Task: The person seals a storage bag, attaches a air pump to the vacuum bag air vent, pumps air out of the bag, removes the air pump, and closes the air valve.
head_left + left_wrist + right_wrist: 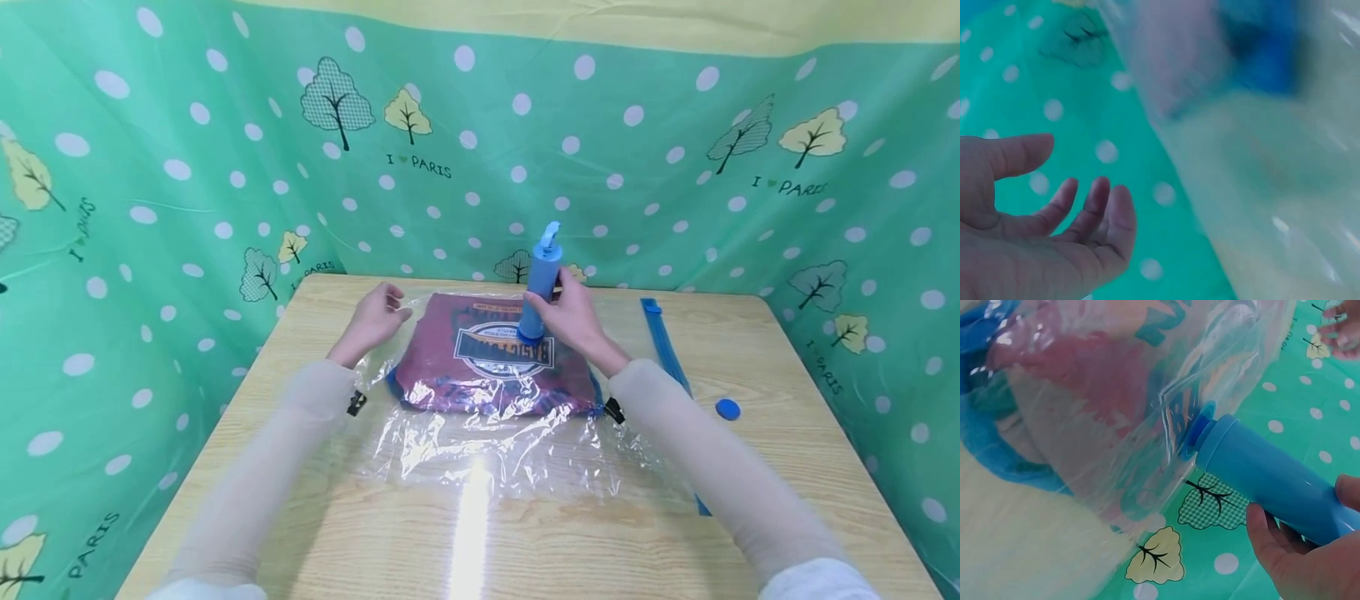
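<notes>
My right hand (573, 312) grips the body of a blue hand pump (542, 287), which stands nearly upright on a clear plastic vacuum bag (442, 450). In the right wrist view the lower end of the pump (1260, 469) meets a round blue valve (1199, 431) on the film. Inside the bag lies a folded maroon garment (427, 354) with blue edges and a printed badge. My left hand (372, 321) hovers by the bag's left edge, fingers loosely bent and holding nothing; its thumb and fingers (1121, 219) stand apart in the left wrist view.
Right of the bag lies a long blue strip with a slider (663, 342), partly under my right forearm. A round blue cap (727, 409) rests on the wooden table (360, 533) nearby. Behind and to the sides hangs a green dotted curtain (465, 200).
</notes>
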The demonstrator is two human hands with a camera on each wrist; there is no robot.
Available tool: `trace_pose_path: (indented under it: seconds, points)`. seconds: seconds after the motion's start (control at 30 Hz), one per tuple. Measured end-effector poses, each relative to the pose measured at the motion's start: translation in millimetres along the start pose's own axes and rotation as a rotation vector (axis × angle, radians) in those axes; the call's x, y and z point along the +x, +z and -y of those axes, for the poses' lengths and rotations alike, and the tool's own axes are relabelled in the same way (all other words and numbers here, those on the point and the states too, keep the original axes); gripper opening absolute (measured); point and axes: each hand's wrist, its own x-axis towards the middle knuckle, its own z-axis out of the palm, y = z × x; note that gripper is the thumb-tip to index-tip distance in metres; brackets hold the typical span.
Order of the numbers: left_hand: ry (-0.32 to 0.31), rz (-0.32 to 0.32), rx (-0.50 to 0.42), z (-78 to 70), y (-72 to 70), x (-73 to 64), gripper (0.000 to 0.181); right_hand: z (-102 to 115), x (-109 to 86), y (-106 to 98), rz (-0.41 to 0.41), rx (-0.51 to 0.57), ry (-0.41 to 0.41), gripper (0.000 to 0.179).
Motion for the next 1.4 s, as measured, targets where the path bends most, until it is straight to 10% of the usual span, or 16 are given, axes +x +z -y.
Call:
trace_pose_path:
  seconds: [0.47,0.87,1.4]
  points:
    - [0.18,0.146,-0.107,-86.2,83.3,19.4,0.057,7,6.8,3,0.025,-0.097,-0.057,0.063]
    - [0.272,0.108,-0.137,-98.0,137.7,39.7,0.064,7,12.1,5,0.024,-0.114,-0.066,0.063]
    - [0.25,0.138,-0.177,-98.1,142.5,42.9,0.061,27,12.6,-40,-0.036,-0.023,-0.143,0.064]
